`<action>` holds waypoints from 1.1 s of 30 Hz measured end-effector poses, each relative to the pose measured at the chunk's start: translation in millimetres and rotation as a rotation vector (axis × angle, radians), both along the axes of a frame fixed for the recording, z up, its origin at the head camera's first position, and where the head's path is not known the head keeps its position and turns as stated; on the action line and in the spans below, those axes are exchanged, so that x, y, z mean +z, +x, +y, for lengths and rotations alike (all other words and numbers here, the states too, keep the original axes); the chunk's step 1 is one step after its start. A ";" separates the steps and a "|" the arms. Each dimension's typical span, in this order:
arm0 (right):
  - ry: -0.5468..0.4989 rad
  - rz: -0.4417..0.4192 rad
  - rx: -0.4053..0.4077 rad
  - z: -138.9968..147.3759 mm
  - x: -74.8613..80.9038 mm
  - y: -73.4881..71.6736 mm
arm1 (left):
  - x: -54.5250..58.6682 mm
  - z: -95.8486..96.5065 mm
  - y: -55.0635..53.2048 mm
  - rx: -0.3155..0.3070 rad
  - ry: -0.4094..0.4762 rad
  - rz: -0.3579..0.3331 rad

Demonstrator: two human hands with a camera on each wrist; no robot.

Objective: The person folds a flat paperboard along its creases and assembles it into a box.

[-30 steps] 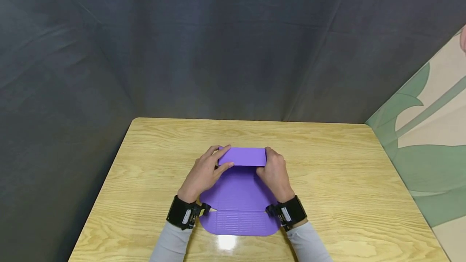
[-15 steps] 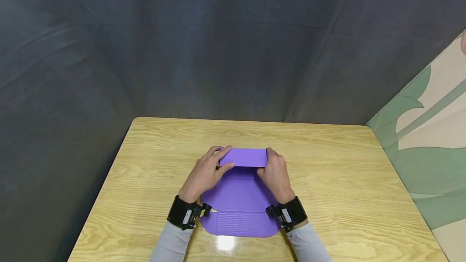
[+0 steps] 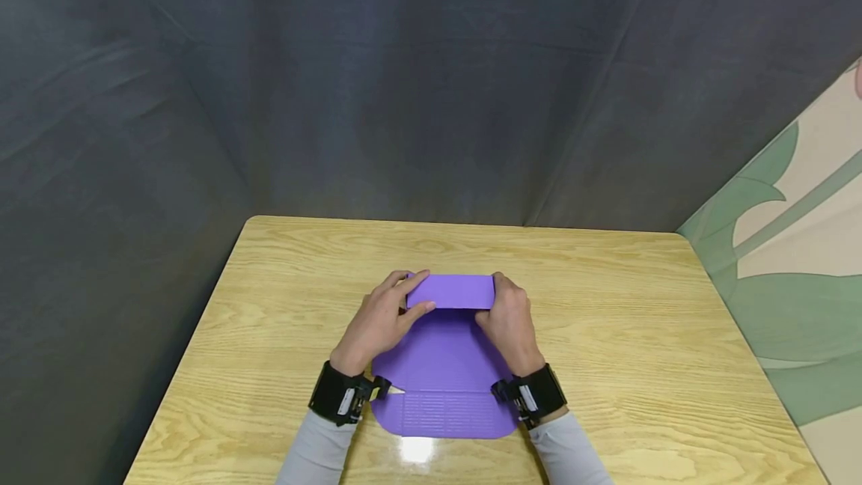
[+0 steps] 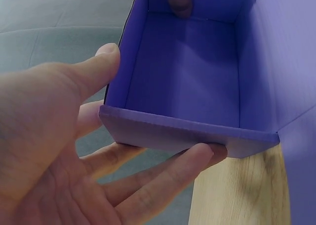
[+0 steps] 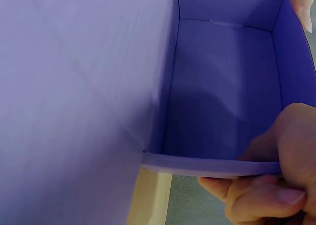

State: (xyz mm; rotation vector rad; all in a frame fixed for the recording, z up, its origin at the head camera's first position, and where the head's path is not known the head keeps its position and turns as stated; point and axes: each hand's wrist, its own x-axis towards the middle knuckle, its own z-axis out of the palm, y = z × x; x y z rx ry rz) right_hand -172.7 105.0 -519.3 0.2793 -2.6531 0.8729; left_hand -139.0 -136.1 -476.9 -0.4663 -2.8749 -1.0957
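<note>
Room on both sides of the tabletop (image 3: 640, 343), purple box (image 3: 444, 356) between

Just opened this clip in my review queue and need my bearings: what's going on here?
A person is holding a purple box over a table with both hands. The left hand holds one end from outside; the right hand grips the other end wall, thumb inside and fingers outside. The box is open, its lid spread toward the person, and both wrist views look into its hollow.
</note>
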 end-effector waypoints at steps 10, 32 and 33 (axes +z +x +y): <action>0.018 -0.027 -0.070 -2.9 -3.1 3.4 | -0.3 0.7 0.9 -0.012 -0.035 0.024; 0.033 -0.039 0.024 -6.7 1.7 0.9 | 13.7 -4.3 9.4 -0.007 -0.113 0.088; 0.032 -0.041 0.039 -6.6 3.3 1.3 | 14.4 -5.1 9.7 -0.013 -0.101 0.082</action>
